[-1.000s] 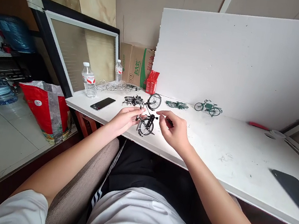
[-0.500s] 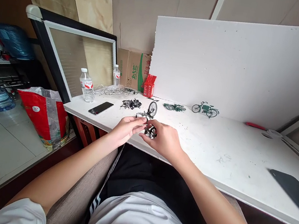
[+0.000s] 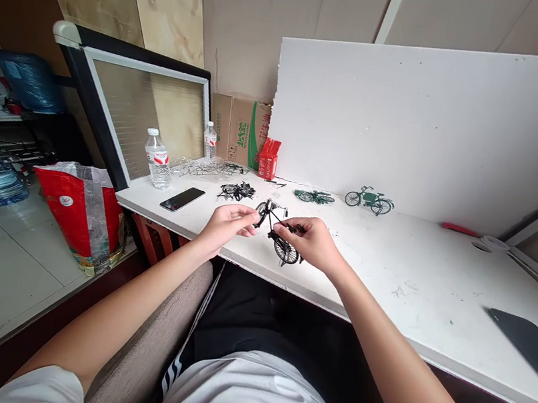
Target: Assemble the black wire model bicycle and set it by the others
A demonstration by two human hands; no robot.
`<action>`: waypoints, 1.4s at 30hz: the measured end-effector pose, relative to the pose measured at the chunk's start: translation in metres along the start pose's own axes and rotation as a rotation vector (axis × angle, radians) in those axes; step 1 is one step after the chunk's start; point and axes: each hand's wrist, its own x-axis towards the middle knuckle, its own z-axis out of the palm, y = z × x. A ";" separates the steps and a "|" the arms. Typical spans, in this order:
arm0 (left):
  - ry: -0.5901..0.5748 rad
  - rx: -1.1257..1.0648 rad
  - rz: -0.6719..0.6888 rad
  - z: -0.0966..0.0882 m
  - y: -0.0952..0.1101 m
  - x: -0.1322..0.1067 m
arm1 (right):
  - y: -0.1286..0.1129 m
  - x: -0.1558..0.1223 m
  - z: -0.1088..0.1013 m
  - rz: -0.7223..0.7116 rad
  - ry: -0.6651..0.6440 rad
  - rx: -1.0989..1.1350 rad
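A small black model bicycle (image 3: 286,250) is held above the front edge of the white table, its two wheels and frame showing. My right hand (image 3: 311,240) pinches it near the rear end, over the back wheel. At its front wheel, the thumb and fingers of my left hand (image 3: 231,224) close on the wheel's edge. Farther back on the table, a green model bicycle (image 3: 369,200) stands upright against the white board. Beside it, another green model bicycle (image 3: 314,196) lies flat. A pile of black model parts (image 3: 237,190) lies to the left.
A phone (image 3: 182,199), two water bottles (image 3: 158,159) and thin parts frames (image 3: 208,167) are at the table's left. A red box (image 3: 268,159) and a carton (image 3: 239,131) stand at the back. To the right lie a red-handled tool (image 3: 460,228) and a dark flat object (image 3: 525,344).
The model bicycle has turned from roughly upright, front wheel away, to sideways with its front wheel at the left. My hands have moved apart, the right one shifting right.
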 end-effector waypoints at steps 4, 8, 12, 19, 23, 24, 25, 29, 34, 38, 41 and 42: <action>0.058 0.254 0.306 -0.012 -0.016 0.012 | 0.003 0.000 -0.008 -0.015 -0.134 0.058; -0.151 0.236 0.237 -0.016 -0.027 0.019 | 0.005 0.000 -0.011 -0.024 -0.195 0.069; -0.114 0.124 0.176 -0.012 -0.034 0.020 | 0.013 0.003 -0.011 -0.024 -0.195 0.050; -0.129 0.048 0.096 -0.009 -0.041 0.021 | 0.032 0.007 -0.014 -0.003 -0.133 0.013; -0.124 0.032 0.106 -0.009 -0.040 0.023 | 0.035 0.008 -0.018 0.024 -0.129 0.004; -0.120 0.028 0.112 -0.009 -0.038 0.022 | 0.035 0.008 -0.019 0.022 -0.132 0.002; -0.116 0.023 0.117 -0.009 -0.036 0.021 | 0.034 0.008 -0.020 0.016 -0.133 0.003; -0.113 -0.030 0.117 -0.007 -0.025 0.016 | 0.031 0.008 -0.022 -0.004 -0.125 0.040; -0.175 -0.221 0.063 -0.003 -0.020 0.009 | 0.026 0.007 -0.024 0.016 -0.059 0.123; -0.291 -0.309 -0.032 0.010 -0.024 -0.001 | 0.018 0.006 -0.022 -0.006 0.024 0.195; -0.398 -0.302 -0.081 0.025 -0.031 -0.011 | 0.010 0.004 -0.019 -0.020 0.068 0.244; -0.416 -0.295 -0.080 0.030 -0.033 -0.015 | 0.008 0.003 -0.017 -0.024 0.059 0.253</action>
